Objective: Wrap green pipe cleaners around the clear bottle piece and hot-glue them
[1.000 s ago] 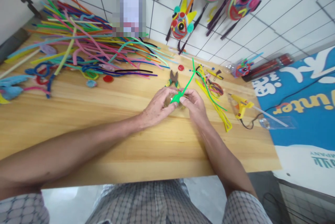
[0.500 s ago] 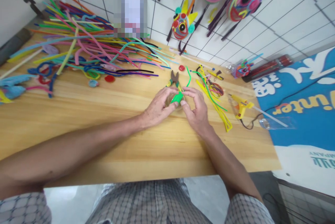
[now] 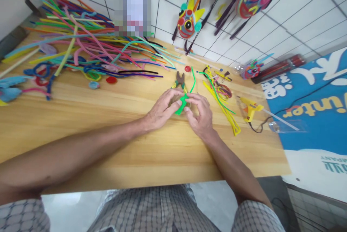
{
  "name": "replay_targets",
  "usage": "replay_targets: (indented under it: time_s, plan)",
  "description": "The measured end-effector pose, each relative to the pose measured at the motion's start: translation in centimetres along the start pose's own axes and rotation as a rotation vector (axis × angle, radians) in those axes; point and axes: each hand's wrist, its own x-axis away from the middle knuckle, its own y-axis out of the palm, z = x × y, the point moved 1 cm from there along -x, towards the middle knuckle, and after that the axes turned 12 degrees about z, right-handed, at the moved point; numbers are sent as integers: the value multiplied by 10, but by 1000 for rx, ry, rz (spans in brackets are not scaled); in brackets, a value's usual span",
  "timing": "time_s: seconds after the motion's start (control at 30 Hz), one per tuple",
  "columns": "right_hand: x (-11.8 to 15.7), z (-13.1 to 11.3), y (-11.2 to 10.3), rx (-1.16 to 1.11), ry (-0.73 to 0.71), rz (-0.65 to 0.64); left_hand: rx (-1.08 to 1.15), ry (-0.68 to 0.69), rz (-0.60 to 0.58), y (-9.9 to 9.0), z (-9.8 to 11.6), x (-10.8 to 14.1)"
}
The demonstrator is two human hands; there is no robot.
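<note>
A flat green piece [image 3: 181, 104] made of what looks like pipe cleaner sits between my two hands, with a green pipe cleaner end [image 3: 193, 80] sticking up from its far side. My left hand [image 3: 164, 108] is closed on it, the thumb pressed on its top. At its right edge, my right hand [image 3: 200, 113] pinches it with thumb and curled fingers. Under the hands a round, clear rim partly shows; I cannot tell what it is. Just beyond my fingertips lie pliers [image 3: 180, 78] with green and yellow handles, jaws pointing away, grips partly hidden by my left hand.
A big heap of coloured pipe cleaners [image 3: 92, 44] covers the table's back left. To the right lie yellow pipe cleaners [image 3: 226, 112] and a yellow glue gun [image 3: 249, 108] with its cord. Colourful masks [image 3: 187, 24] hang on the tiled wall. A red cylinder [image 3: 282, 67] stands at back right.
The green piece has turned in my fingers and shows more of its length, tilted towards me. Its green end now stands nearer my right fingers. Both hands have shifted slightly.
</note>
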Motion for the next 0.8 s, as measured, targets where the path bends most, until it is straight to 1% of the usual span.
replay_targets:
  time_s: [0.17,0.43,0.6,0.8]
  plan:
    - [1,0,1,-32,14,5,-4,20,-3,0,-1,-3]
    - [0,-1,1,-57,79,-15,4,23,-29,-2,-2,-2]
    - [2,0,2,-50,45,8,5,44,-14,0,-3,-3]
    - [5,3,3,-28,-6,27,8,37,8,2,-3,-2]
